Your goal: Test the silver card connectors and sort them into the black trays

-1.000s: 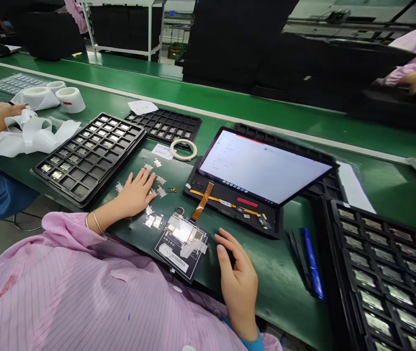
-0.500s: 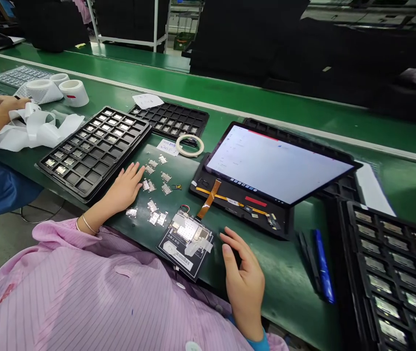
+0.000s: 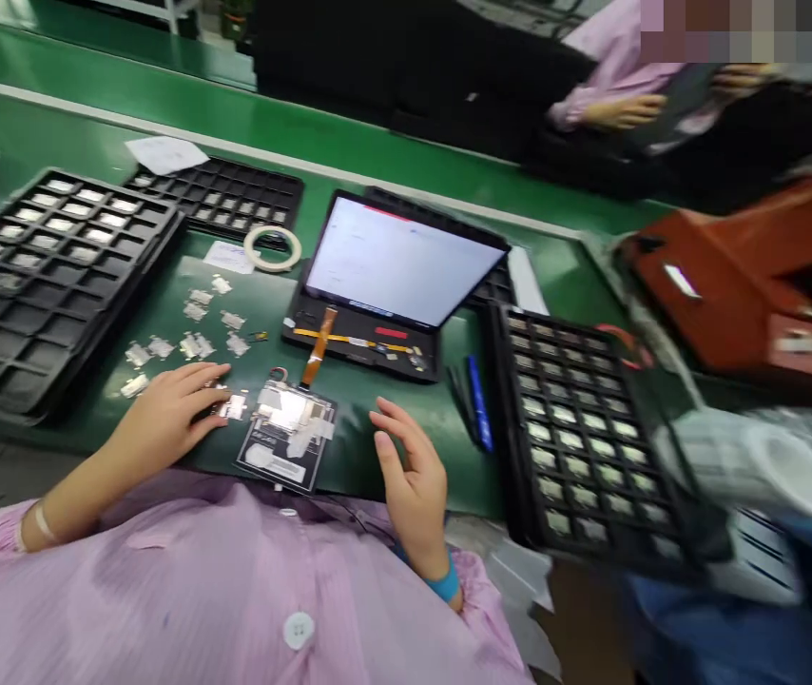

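My left hand [image 3: 170, 411] has its fingers stretched out over small silvery metal card-slot parts [image 3: 236, 405], partly hiding them; whether it touches them I cannot tell. More of these parts [image 3: 196, 344] lie loose beyond it. Right of that hand is a black circuit-board unit [image 3: 274, 466] with silver shielding and clear tape. An orange ribbon cable [image 3: 319, 347] runs from it to the tablet-like screen assembly [image 3: 398, 266], which is lit and propped up. My right hand [image 3: 415, 480] is empty beside the board, its fingers apart and curved.
Black compartment trays with metal parts stand at left [image 3: 78, 304] and right [image 3: 584, 447]. A tape roll [image 3: 273, 249] lies behind. A blue pen [image 3: 479, 404] and dark tweezers [image 3: 461, 407] lie right. An orange-brown machine [image 3: 748, 276] stands far right. Someone's hand [image 3: 626, 112] shows across the bench.
The view has swung right, bringing the right tray and orange-brown machine into sight. My left hand has moved toward the board, over the near metal parts. My right hand stays open beside the board.
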Tool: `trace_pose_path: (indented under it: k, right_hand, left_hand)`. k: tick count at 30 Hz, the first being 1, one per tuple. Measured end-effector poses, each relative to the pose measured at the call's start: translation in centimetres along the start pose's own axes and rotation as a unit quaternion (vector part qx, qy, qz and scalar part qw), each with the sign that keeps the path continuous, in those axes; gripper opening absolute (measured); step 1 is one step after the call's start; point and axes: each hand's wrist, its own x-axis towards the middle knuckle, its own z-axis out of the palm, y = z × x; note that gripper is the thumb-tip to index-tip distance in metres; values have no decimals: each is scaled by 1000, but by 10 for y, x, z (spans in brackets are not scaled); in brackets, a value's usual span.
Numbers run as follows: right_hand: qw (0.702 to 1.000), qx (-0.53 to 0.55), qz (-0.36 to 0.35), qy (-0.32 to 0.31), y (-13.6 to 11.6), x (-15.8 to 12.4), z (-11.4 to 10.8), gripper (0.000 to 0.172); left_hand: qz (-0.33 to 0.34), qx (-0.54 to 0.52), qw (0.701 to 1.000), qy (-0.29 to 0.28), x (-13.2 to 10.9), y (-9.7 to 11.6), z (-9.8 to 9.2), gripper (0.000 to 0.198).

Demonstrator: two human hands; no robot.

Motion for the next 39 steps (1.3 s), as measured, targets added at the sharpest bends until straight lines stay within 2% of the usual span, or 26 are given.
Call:
trace_pose_path:
  k: [4, 7, 9, 12, 17, 20, 23, 26, 28, 33, 36, 39]
  right_hand:
    - [998, -47, 20, 46, 1, -2, -35, 22]
    - [994, -80, 24, 76, 0, 6, -57, 23]
    - [993, -96, 22, 62, -3, 17, -65, 24]
    - [995, -103, 12, 12, -12, 38, -64, 25]
    - [991, -105, -42, -73, -34, 60, -34, 21]
    - [982, -103, -81, -137, -43, 55, -13, 20]
    - [968, -87, -91, -217, -46, 43, 2, 20]
    - [960, -81, -96, -252, -50, 42, 13, 18]
    - [953, -98, -113, -265, -57, 52, 25, 17]
    - [898, -263, -183, -301, -78, 100, 80, 22]
    - [886, -307, -184, -295, -81, 124, 112, 25]
    - [878, -340, -168, -292, -81, 136, 129, 23]
  left_hand:
    - [0, -42, 999, 24, -3, -11, 8, 19]
    - [-8, -40, 998, 47, -3, -16, 9, 28]
    - [-20, -30, 998, 47, -2, -17, 7, 33]
    - [-38, -43, 998, 25, 2, -16, 5, 29]
    - [-66, -95, 993, 18, 7, -12, 1, 24]
    - [-70, -123, 990, 5, 7, -10, 0, 23]
    - [-88, -139, 986, 3, 5, -7, 1, 21]
    - [-110, -163, 980, 11, 4, -2, 1, 13]
    - [-139, -201, 969, 22, 6, 1, 0, 11]
    - [-228, -360, 903, 59, 11, 12, -3, 30]
    - [-256, -477, 838, 71, 14, 16, -3, 26]
    - [-284, -568, 771, 48, 15, 18, -3, 26]
